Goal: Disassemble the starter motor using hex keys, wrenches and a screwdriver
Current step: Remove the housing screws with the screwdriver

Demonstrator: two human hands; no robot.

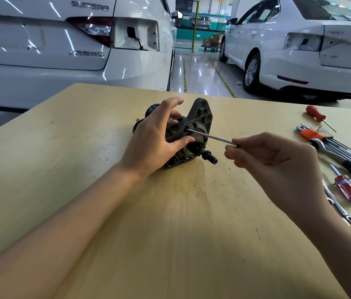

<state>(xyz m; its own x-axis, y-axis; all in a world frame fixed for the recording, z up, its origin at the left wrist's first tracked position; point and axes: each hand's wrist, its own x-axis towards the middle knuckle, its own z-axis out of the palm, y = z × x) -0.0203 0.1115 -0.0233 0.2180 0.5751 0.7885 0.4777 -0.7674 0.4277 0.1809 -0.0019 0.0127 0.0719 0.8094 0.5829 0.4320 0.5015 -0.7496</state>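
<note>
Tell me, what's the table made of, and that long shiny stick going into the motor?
The table looks like pale wood or wood-look laminate: faint grain lines, scuffs. The stick, pinched by the right hand, looks like polished steel: thin, bright, mirror-like glints.

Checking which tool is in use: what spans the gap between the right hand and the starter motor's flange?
In the head view, a thin shiny steel hex key bridges it, pinched by the right hand, its tip in the dark grey starter motor.

Right of the one starter motor (183, 134) I count two screwdrivers (315, 115) (348, 186), one hex key set (321, 138) and two wrenches (340, 207) (342, 160). Behind it stand two white cars (62, 50) (310, 46).
</note>
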